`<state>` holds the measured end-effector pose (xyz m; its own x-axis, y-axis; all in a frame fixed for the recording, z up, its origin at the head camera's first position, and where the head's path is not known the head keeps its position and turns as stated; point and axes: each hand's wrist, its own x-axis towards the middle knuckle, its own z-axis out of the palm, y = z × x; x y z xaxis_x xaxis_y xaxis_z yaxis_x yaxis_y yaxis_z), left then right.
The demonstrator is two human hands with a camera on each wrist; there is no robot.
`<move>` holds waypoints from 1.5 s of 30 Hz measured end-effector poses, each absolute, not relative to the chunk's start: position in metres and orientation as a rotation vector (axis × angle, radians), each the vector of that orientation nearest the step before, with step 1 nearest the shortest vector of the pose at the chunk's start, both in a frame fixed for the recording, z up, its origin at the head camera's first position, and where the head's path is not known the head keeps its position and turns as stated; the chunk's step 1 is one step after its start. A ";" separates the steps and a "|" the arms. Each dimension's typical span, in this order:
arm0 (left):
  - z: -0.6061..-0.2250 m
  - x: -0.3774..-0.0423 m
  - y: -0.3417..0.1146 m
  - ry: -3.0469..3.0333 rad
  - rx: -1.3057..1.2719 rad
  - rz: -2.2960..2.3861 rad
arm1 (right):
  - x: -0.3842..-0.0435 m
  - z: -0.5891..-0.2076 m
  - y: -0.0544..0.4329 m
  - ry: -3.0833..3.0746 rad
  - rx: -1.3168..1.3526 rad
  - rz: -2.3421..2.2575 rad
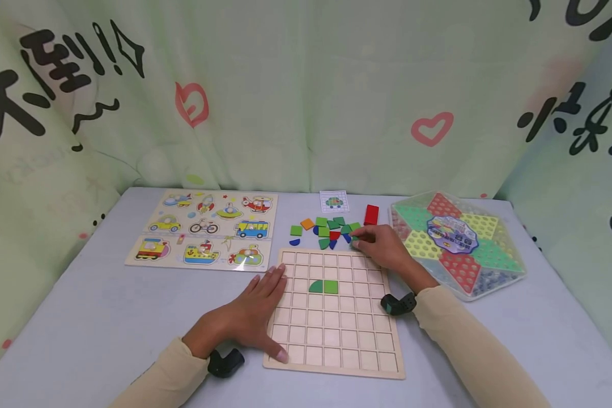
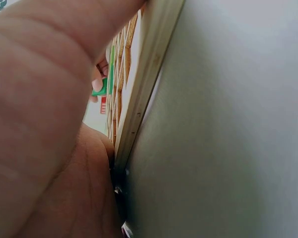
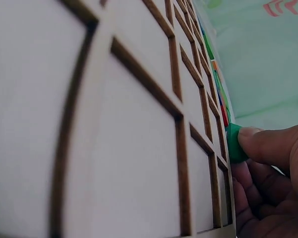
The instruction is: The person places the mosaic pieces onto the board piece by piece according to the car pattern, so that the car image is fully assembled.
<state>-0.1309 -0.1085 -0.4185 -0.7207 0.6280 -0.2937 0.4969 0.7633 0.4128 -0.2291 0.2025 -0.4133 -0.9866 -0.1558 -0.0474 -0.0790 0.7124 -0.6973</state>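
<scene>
The wooden grid board (image 1: 331, 339) lies on the table in front of me. My left hand (image 1: 252, 313) rests on its left edge with fingers spread, the thumb near the front corner. Inside the grid sit a dark green quarter-round piece (image 1: 315, 287) and, touching its right side, a light green square (image 1: 331, 287). Beyond the board's back right part, my right hand (image 1: 381, 247) pinches a green piece (image 3: 234, 143) between thumb and fingers, beside a pile of loose coloured pieces (image 1: 323, 232). Most of the held piece's outline is hidden by the fingers.
A vehicle picture puzzle board (image 1: 183, 231) lies at the left. Behind the pile are a small pattern card (image 1: 334, 202) and red pieces (image 1: 371, 215). A clear hexagonal case (image 1: 487, 225) with coloured sections stands at the right, close to my right forearm.
</scene>
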 end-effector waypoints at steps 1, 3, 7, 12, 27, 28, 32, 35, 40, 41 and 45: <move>-0.419 -0.131 -0.109 2.540 0.853 0.430 | -0.229 -0.413 0.202 2.806 -0.190 -1.142; -0.419 -0.131 -0.109 2.540 0.851 0.433 | -0.228 -0.413 0.202 2.799 -0.184 -1.150; -0.419 -0.131 -0.109 2.541 0.848 0.432 | -0.227 -0.411 0.202 2.795 -0.184 -1.160; -0.418 -0.131 -0.108 2.541 0.841 0.430 | -0.223 -0.408 0.203 2.777 -0.177 -1.167; -0.419 -0.131 -0.107 2.548 0.853 0.413 | -0.204 -0.399 0.206 2.659 -0.406 -1.156; -0.419 -0.131 -0.107 2.547 0.853 0.416 | -0.202 -0.399 0.204 2.645 -0.416 -1.167; -0.419 -0.130 -0.108 2.548 0.843 0.411 | -0.197 -0.401 0.198 2.588 -0.489 -1.189; -0.419 -0.130 -0.110 2.549 0.843 0.416 | -0.192 -0.401 0.193 2.552 -0.529 -1.191; -0.418 -0.130 -0.109 2.544 0.859 0.431 | -0.187 -0.400 0.189 2.521 -0.522 -1.176; -0.418 -0.130 -0.108 2.543 0.859 0.429 | -0.186 -0.401 0.189 2.514 -0.517 -1.173; -0.417 -0.131 -0.108 2.540 0.857 0.425 | -0.185 -0.400 0.187 2.490 -0.512 -1.171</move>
<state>-0.1312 -0.1077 -0.4171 -0.7197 0.6293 -0.2931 0.4995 0.7626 0.4109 -0.1853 0.1867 -0.3997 -0.8769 -0.4565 -0.1506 -0.1751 0.5951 -0.7843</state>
